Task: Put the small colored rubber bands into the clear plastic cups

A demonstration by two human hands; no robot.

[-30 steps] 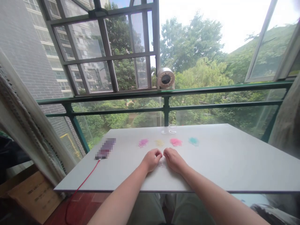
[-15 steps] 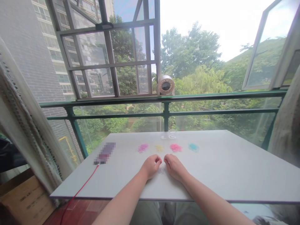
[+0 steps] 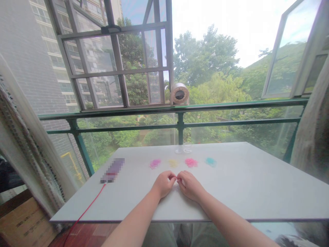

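My left hand (image 3: 165, 182) and my right hand (image 3: 188, 182) meet near the middle of the white table (image 3: 246, 192), fingertips pinched and touching. Something tiny and reddish seems to show between them, too small to name. Under the hands lies a faint clear item (image 3: 176, 189), mostly hidden. Just beyond are four loose patches of small pieces in a row: a purple pile (image 3: 155, 163), a pale yellow pile (image 3: 173, 163), a pink pile (image 3: 191, 162) and a teal pile (image 3: 211, 162). The pieces are too small to make out.
Behind the piles sits a clear container (image 3: 183, 149), hard to see. At the left, a blurred-out phone-like device (image 3: 113, 170) has a red cable (image 3: 91, 203) running off the table edge. A small round fan-like device (image 3: 180, 94) stands on the green railing (image 3: 221, 106).
My hands have come together, so the fingertips that were slightly apart now touch. The view has shifted a little; the piles look the same.
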